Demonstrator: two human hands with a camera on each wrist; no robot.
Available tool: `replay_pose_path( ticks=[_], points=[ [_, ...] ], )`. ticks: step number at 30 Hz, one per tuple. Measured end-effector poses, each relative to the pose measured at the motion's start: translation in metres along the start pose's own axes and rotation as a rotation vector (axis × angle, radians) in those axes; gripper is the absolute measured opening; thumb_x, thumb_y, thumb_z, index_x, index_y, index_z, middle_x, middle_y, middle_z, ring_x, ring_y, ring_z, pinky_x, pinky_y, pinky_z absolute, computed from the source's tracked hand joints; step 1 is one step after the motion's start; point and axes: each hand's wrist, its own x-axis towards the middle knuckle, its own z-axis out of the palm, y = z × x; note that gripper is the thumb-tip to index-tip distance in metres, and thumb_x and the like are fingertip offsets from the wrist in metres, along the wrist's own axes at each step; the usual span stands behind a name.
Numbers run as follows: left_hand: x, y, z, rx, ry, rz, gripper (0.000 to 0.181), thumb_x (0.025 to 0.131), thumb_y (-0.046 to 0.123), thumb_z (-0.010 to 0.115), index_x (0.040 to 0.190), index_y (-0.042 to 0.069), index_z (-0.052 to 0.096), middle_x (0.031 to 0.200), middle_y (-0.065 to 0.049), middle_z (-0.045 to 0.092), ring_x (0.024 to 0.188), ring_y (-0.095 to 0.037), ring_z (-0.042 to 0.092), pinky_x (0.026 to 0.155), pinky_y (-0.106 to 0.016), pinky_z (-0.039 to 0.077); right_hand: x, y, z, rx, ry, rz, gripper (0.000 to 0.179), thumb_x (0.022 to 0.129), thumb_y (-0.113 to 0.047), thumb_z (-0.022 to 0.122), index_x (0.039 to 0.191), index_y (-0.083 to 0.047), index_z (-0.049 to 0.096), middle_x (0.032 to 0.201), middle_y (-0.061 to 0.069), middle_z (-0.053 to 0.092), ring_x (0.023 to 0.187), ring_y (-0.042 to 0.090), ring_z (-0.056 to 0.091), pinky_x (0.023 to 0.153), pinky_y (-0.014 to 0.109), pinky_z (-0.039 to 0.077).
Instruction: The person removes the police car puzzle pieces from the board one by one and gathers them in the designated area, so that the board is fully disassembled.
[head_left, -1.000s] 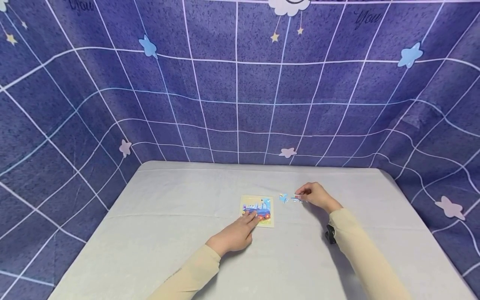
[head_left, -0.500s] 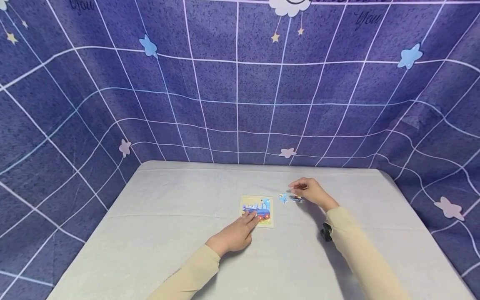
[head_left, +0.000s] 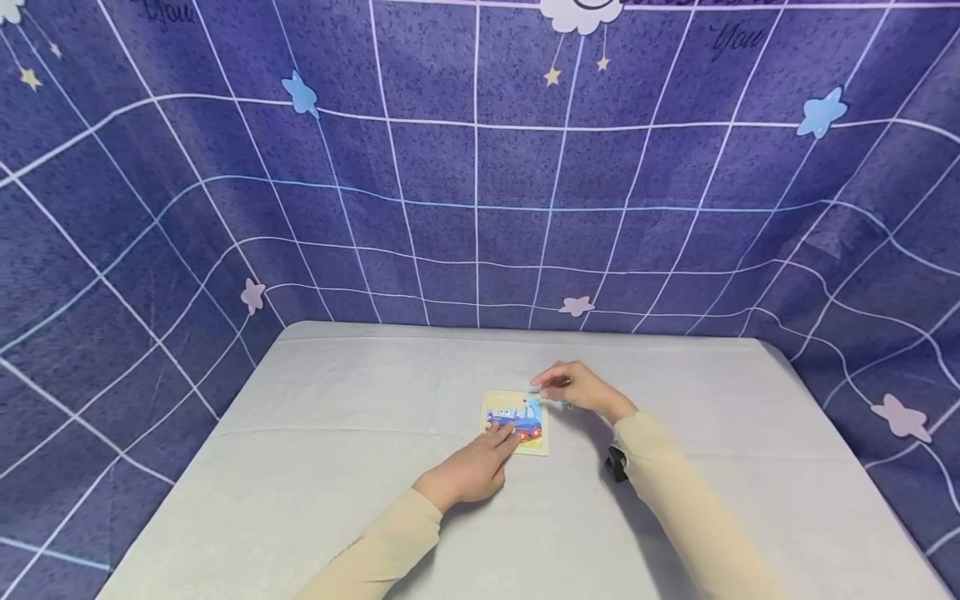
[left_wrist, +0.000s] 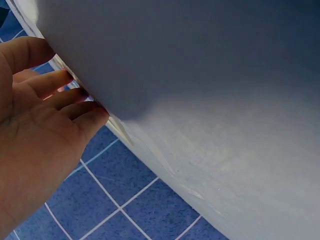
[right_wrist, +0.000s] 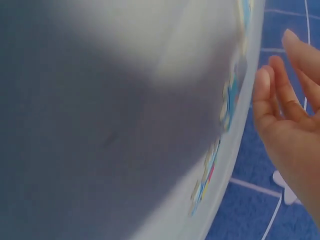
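My left hand [head_left: 467, 472] lies over the lower left of a small framed jigsaw puzzle [head_left: 544, 437], its fingers resting on the picture of a blue cartoon vehicle. In the left wrist view the fingertips of that hand [left_wrist: 50, 110] meet the puzzle's thin edge. My right hand [head_left: 579, 389] hovers by the puzzle's upper right corner, fingers loosely bent. Seen from the right wrist, this hand [right_wrist: 292, 100] has thumb and fingers apart and nothing shows between them. Below it, two loose jigsaw pieces [right_wrist: 231, 102] lie on the table; the head view has them mostly hidden.
A pale cloth covers the table [head_left: 337, 450]. Behind it and at both sides hangs a purple-blue curtain [head_left: 435, 233] with a light grid and stars. A small black device [head_left: 617, 464] sits at the right wrist.
My right hand has moved left from beside the loose jigsaw pieces to the puzzle's upper right corner. It now covers most of those pieces. The left hand stays in place.
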Motion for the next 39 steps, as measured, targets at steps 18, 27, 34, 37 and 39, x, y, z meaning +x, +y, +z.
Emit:
replay_pose_path(
  ticks=[18,27,34,37,39],
  points=[
    [0.003,-0.005,0.004,0.048,-0.003,0.043,0.052,0.095,0.007,0.051,0.144,-0.003,0.039,0.151,-0.022,0.032,0.14,-0.036,0.028,0.115,-0.044,0.028,0.008,-0.002,0.019,-0.077,-0.127,0.052,0.018,0.079,0.003,0.072,0.097,0.002,0.074,0.092,0.012,0.059,0.084,0.019,0.051,0.077,0.025,0.046],
    [0.003,-0.005,0.004,0.052,-0.005,0.039,0.052,0.096,0.009,0.051,0.145,-0.002,0.038,0.152,-0.021,0.031,0.141,-0.036,0.027,0.115,-0.044,0.027,0.007,-0.001,0.021,-0.073,-0.116,0.067,0.015,0.079,0.001,0.073,0.094,-0.001,0.074,0.1,0.011,0.054,0.086,0.021,0.048,0.078,0.028,0.043],
    [0.004,-0.005,0.005,0.043,-0.008,0.033,0.053,0.095,0.008,0.052,0.146,-0.002,0.037,0.152,-0.022,0.031,0.141,-0.036,0.027,0.115,-0.044,0.027,0.005,-0.002,0.021,-0.08,-0.105,0.04,0.015,0.079,0.001,0.073,0.094,-0.003,0.074,0.101,0.009,0.057,0.086,0.021,0.05,0.079,0.031,0.046],
    [0.004,-0.004,0.005,0.029,-0.009,0.018,0.053,0.095,0.008,0.051,0.146,-0.001,0.037,0.152,-0.022,0.031,0.141,-0.037,0.027,0.115,-0.044,0.027,0.006,-0.003,0.021,-0.083,-0.102,0.028,0.016,0.079,0.002,0.073,0.094,-0.004,0.074,0.1,0.008,0.06,0.087,0.021,0.053,0.081,0.033,0.049],
    [0.004,-0.005,0.005,0.02,-0.012,0.005,0.053,0.095,0.008,0.05,0.146,0.0,0.037,0.153,-0.02,0.031,0.141,-0.037,0.026,0.116,-0.044,0.026,0.006,-0.003,0.021,-0.08,-0.1,0.025,0.016,0.079,0.002,0.072,0.094,-0.005,0.074,0.099,0.008,0.062,0.087,0.021,0.054,0.081,0.032,0.049]
  ],
)
